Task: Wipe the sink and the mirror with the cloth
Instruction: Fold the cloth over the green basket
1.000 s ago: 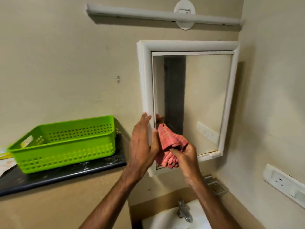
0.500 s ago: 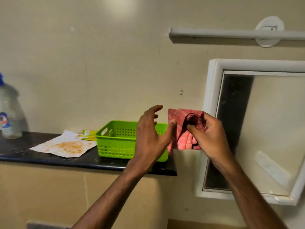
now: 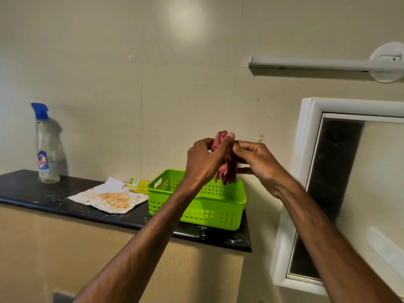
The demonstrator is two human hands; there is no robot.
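A bunched red checked cloth (image 3: 227, 169) hangs between my two hands, just above the green basket. My left hand (image 3: 204, 160) grips its upper part with curled fingers. From the right, my right hand (image 3: 255, 159) pinches the same cloth. The white-framed mirror (image 3: 349, 193) is on the wall at the right, apart from both hands. The sink is out of view.
A green plastic basket (image 3: 218, 212) stands on the black ledge (image 3: 54, 202). Left of it lie a stained paper (image 3: 109, 197) and a yellow packet (image 3: 137, 184). A spray bottle with a blue nozzle (image 3: 47, 145) stands far left. A white light tube (image 3: 306, 63) is mounted above the mirror.
The view has swung left from the mirror to the ledge. My left hand, open before, has closed on the cloth, which is now bunched between both hands above the basket.
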